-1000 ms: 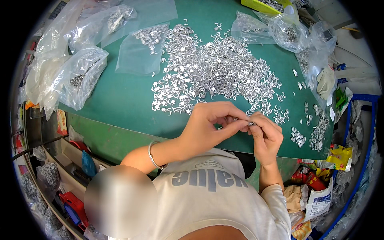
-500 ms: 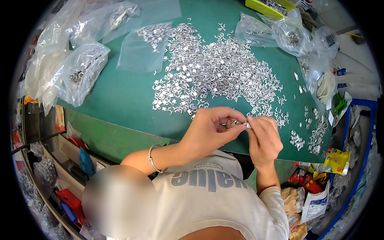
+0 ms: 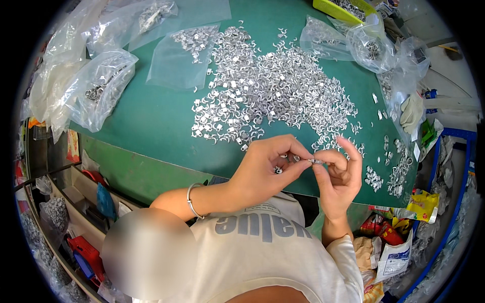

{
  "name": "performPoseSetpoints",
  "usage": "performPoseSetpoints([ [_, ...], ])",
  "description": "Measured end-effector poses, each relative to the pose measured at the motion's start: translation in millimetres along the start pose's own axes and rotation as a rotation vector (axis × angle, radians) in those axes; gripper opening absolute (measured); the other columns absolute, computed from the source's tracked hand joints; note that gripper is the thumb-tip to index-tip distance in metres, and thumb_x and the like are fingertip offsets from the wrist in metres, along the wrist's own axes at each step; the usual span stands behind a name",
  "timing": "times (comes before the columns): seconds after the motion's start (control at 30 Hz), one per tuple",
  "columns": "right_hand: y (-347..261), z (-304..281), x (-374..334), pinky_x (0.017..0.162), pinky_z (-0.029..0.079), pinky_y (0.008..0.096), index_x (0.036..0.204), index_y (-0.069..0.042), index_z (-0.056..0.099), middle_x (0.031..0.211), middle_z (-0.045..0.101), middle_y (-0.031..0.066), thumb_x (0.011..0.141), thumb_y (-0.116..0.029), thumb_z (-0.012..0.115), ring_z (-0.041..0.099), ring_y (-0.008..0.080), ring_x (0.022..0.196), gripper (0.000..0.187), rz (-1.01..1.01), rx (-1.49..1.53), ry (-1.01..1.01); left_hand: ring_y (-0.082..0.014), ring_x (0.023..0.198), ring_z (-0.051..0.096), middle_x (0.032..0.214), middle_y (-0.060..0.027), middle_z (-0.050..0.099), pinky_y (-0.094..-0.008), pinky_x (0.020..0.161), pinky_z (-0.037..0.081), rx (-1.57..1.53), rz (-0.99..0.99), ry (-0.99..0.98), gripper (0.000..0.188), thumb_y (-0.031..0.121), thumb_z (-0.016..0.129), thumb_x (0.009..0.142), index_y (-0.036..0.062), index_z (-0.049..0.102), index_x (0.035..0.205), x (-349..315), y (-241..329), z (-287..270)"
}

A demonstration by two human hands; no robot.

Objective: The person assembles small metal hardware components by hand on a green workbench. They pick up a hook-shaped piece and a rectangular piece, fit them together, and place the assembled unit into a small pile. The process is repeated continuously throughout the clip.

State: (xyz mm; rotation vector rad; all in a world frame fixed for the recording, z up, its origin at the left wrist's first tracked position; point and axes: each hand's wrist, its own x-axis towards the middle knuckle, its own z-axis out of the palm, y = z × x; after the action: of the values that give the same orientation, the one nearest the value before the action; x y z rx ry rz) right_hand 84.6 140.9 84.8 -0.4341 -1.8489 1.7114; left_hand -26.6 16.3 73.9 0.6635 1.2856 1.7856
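Near the table's front edge, my left hand [image 3: 265,169] and my right hand [image 3: 342,177] meet fingertip to fingertip. Between their thumbs and forefingers is a small silvery metal piece [image 3: 315,161]; its exact kind is too small to tell. More small metal parts [image 3: 279,170] lie in the curled fingers of my left hand, partly hidden. My right hand's other fingers are bent, with one raised. Just beyond both hands spreads a broad heap of small silvery crescent-shaped and square metal parts [image 3: 298,86] on the green table [image 3: 166,131].
Clear plastic bags with metal parts [image 3: 103,91] lie at the left, and another bag [image 3: 371,48] at the far right. A yellow-green basket [image 3: 343,11] stands at the back. Small piles of parts [image 3: 401,171] sit at the right edge. Shelving [image 3: 76,194] flanks the lower left.
My right hand has opened out its fingers and turned, with one finger now raised. The small metal piece stays between both hands' fingertips. My left hand has barely moved.
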Motion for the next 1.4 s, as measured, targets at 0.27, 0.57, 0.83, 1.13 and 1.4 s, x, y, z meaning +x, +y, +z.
performPoseSetpoints([
  [0.27,-3.5,-15.5,18.1,0.064,0.040,0.0344,0.086,0.003,0.064,0.076,0.061,0.0125,0.078,-0.003,0.069,0.057,0.0272,0.068,0.012,-0.340,-0.578,-0.332,-0.0094,0.079,0.058,0.099,-0.0097,0.062,-0.0218,0.060,0.048,0.227,0.097,-0.068,0.014,-0.006,0.062,0.089,-0.0029,0.065,0.101,-1.3,4.5,-5.6],
  [0.57,-1.7,-14.9,18.7,0.061,0.036,0.0348,0.084,0.004,0.065,0.072,0.059,0.0107,0.076,-0.003,0.070,0.054,0.0258,0.065,0.012,-0.407,-0.644,-0.345,-0.0092,0.077,0.060,0.096,-0.0100,0.064,-0.0211,0.059,0.048,0.217,0.088,-0.065,0.012,-0.005,0.064,0.087,-0.0039,0.067,0.099,-0.4,7.7,-8.8],
  [0.83,5.5,-6.5,1.1,0.060,0.038,0.0314,0.082,0.007,0.063,0.067,0.057,0.0123,0.077,0.003,0.066,0.052,0.0241,0.060,0.008,-0.185,-0.293,-0.169,-0.0098,0.078,0.061,0.095,-0.0115,0.064,-0.0207,0.060,0.050,0.012,0.145,0.027,0.009,-0.006,0.064,0.087,-0.0064,0.067,0.096,-6.9,-3.8,3.6],
  [1.13,5.0,-7.9,5.1,0.065,0.037,0.0340,0.079,0.005,0.063,0.067,0.057,0.0095,0.077,-0.001,0.067,0.053,0.0238,0.062,0.008,-0.465,-0.622,-0.209,-0.0108,0.071,0.061,0.092,-0.0111,0.065,-0.0221,0.057,0.047,0.324,0.141,-0.080,0.013,-0.004,0.069,0.083,-0.0014,0.069,0.095,-8.0,8.5,-8.7],
  [1.4,7.3,-9.2,-12.7,0.063,0.035,0.0317,0.077,0.004,0.059,0.064,0.054,0.0069,0.087,-0.004,0.063,0.049,0.0205,0.060,0.014,-0.101,-0.258,-0.207,-0.0059,0.071,0.053,0.090,-0.0072,0.064,-0.0203,0.058,0.042,0.104,-0.001,-0.030,0.005,-0.002,0.068,0.086,-0.0023,0.068,0.091,-14.6,-7.9,-2.1],
])
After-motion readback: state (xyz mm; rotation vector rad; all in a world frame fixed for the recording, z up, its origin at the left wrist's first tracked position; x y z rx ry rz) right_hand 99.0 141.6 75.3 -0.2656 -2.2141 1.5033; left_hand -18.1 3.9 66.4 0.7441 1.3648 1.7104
